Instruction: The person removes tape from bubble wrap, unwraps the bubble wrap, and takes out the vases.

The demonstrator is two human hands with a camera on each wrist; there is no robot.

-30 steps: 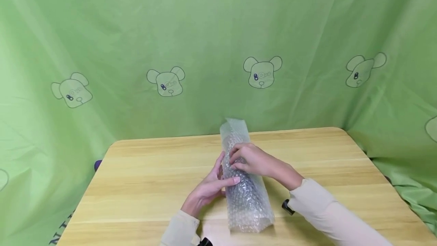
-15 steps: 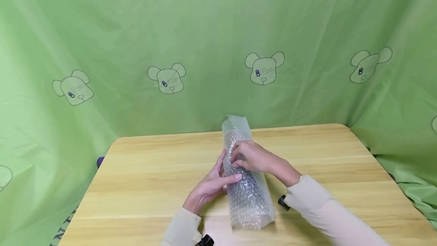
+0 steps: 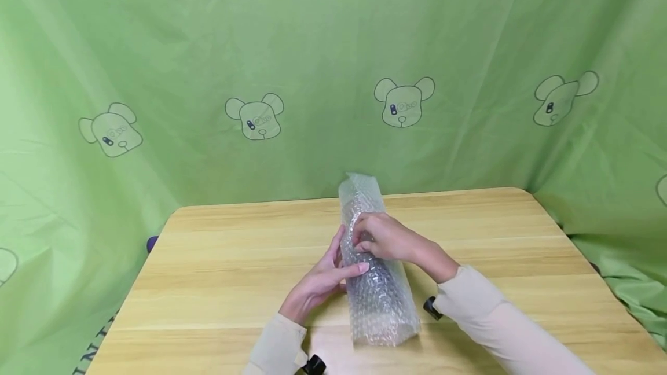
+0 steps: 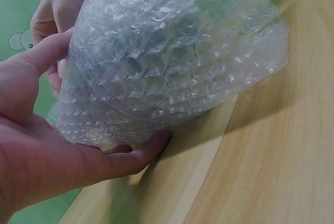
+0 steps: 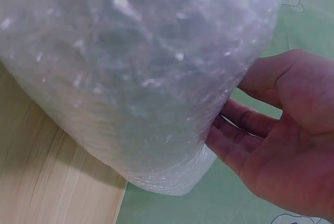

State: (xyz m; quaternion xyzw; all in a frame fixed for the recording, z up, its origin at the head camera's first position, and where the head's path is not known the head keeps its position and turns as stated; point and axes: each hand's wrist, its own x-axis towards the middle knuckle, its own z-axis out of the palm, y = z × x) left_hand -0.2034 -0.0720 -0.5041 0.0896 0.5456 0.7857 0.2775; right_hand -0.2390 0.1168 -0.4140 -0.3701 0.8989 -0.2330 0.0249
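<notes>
Left hand (image 3: 318, 279) and right hand (image 3: 383, 236) both on a bubble-wrap roll (image 3: 383, 311)

Pale, wood-grained boards with rounded far corners make up the worktop (image 3: 224, 271), lighter and darker bands running across its width. The roll lies lengthwise a little right of the middle, its far end showing past the far edge; whether that end is raised or overhangs, I cannot tell. Something darker shows through the plastic. The left hand is clamped around the roll's left side, thumb on top and fingers low along the underside; the right hand, fingers curled, pinches the wrap just beyond that thumb.

Around the worktop hangs a creased green cloth (image 3: 312, 28), brighter at the left, printed with a row of outlined bear heads (image 3: 260, 120). Dark lettering (image 3: 96, 346) shows low on the left, and a small purple object (image 3: 151, 243) sits just beside the worktop's left edge. Pale sleeves (image 3: 476, 297) reach the wrists, with a small black device (image 3: 432, 308) beneath the right cuff
</notes>
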